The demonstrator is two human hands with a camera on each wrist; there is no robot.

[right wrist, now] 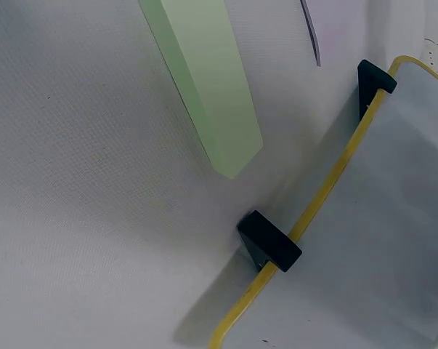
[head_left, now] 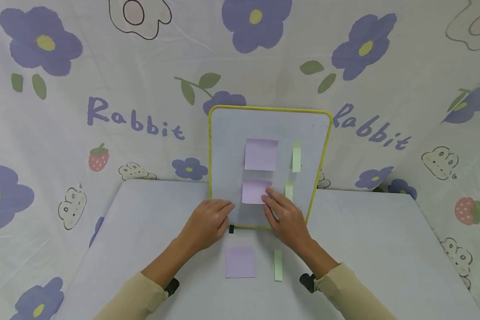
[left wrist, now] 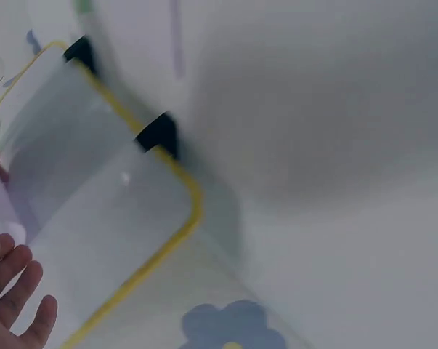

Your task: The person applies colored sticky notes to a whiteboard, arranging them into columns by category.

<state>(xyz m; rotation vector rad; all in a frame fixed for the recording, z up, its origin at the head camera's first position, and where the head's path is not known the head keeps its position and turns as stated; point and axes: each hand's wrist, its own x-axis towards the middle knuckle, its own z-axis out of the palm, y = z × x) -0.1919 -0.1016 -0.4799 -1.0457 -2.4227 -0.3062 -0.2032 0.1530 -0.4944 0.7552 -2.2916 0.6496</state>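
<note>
A whiteboard (head_left: 228,151) with a yellow frame stands upright on the table. Two purple sticky notes are on it, an upper one (head_left: 261,154) and a lower one (head_left: 253,191). Right of them are an upper green strip (head_left: 296,158) and a lower one (head_left: 289,189), partly behind my right hand (head_left: 290,222). The fingertips of that hand touch the lower purple note's right side, its thumb apart from them. My left hand (head_left: 208,222) is at the board's lower left, fingertips just short of the same note. Its loosely spread fingers (left wrist: 30,287) show in the left wrist view.
Before the board lie a purple sticky-note pad (head_left: 240,262) and a green strip pad (head_left: 278,265). Black feet (right wrist: 269,240) hold the board's lower edge. Behind the table (head_left: 384,249) hangs a printed cloth (head_left: 144,80) with flowers and rabbits.
</note>
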